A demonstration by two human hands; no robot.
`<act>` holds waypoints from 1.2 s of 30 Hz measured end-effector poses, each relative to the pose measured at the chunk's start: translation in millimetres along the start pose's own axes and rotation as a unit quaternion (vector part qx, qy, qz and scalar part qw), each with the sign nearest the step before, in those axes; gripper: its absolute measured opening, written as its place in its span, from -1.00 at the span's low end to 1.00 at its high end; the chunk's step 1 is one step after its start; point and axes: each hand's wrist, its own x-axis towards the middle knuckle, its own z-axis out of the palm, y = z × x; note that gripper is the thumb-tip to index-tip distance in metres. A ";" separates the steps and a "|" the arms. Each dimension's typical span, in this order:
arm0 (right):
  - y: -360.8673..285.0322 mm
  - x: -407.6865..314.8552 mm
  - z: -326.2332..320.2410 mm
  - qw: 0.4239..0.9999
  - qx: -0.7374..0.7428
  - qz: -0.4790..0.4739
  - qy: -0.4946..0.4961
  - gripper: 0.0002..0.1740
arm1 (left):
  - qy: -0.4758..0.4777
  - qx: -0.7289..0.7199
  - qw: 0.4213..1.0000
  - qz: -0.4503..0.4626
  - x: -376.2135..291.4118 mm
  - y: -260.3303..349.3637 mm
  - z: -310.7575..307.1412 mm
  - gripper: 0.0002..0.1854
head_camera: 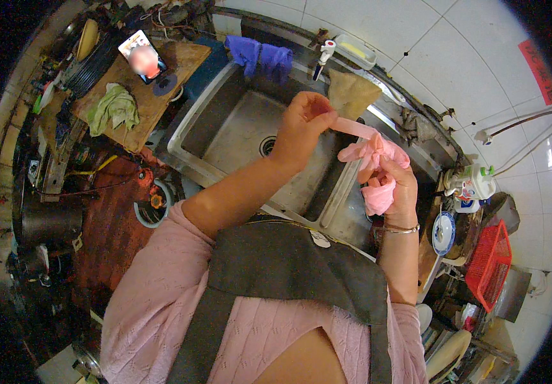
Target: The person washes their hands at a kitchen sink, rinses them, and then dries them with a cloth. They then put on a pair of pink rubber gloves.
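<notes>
Pink gloves (379, 161), thin and rubber-like, hang bunched up over the right part of the sink; whether there is one or a pair I cannot tell. My left hand (305, 125) pinches one narrow pink strip, perhaps a glove finger, and it is drawn out straight between my hands. Around the crumpled bulk my right hand (403, 185) is closed, with a bangle (401, 229) on its wrist. A stainless steel sink (237, 127) with a round drain (267, 145) lies beneath both hands.
Behind the sink stand a tap (324, 58) and a tan cloth (353, 93); blue gloves or cloths (259, 55) drape its rim. On the left, a wooden board (180, 62) bears a lit phone (142, 56) and a green rag (112, 110). At right are a plate (443, 234) and a red basket (489, 269).
</notes>
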 end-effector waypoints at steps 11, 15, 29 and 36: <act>4.5 1.5 1.2 0.999 -0.022 0.006 0.044 -0.69 | -0.174 0.235 0.904 0.311 -14.0 18.4 12.6 -0.88; 5.0 0.3 0.6 0.999 -0.024 0.003 0.041 -0.71 | -0.166 0.213 0.927 0.258 -16.1 14.0 14.0 -0.90; 9.0 -2.5 15.5 0.992 -0.094 -0.040 0.075 -0.59 | -0.189 -0.117 0.947 -0.232 -9.5 -13.1 5.5 -0.88; 17.4 1.6 11.8 0.980 -0.179 -0.078 0.039 -0.68 | -0.173 0.015 0.980 -0.097 -13.7 -25.2 8.7 -0.84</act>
